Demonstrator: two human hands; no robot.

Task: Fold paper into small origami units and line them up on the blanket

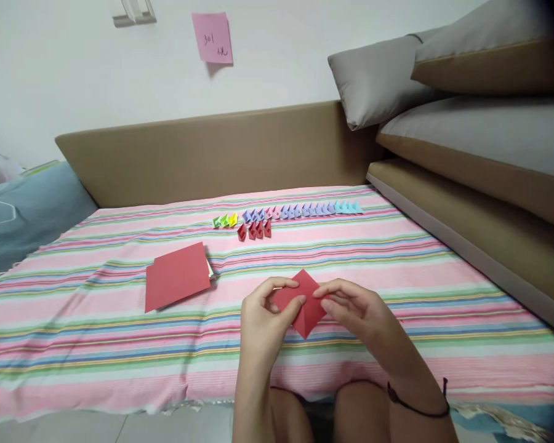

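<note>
the left hand [266,314] and right hand [357,304] cover parts of the red diamond-shaped folded paper [307,312]. flat red paper sheets [178,277] partly hide pale paper [210,269] beneath. the right edge cuts off grey-and-brown fabric cushions [480,132].

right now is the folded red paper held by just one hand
No, the left hand and the right hand both grip the folded red paper.

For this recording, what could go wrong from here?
The left hand and right hand both hold the red paper; uneven pressure might leave a crooked crease.
The dark red folded pieces sit loose on the striped cloth, so a tug on that cloth could shift them.
</note>
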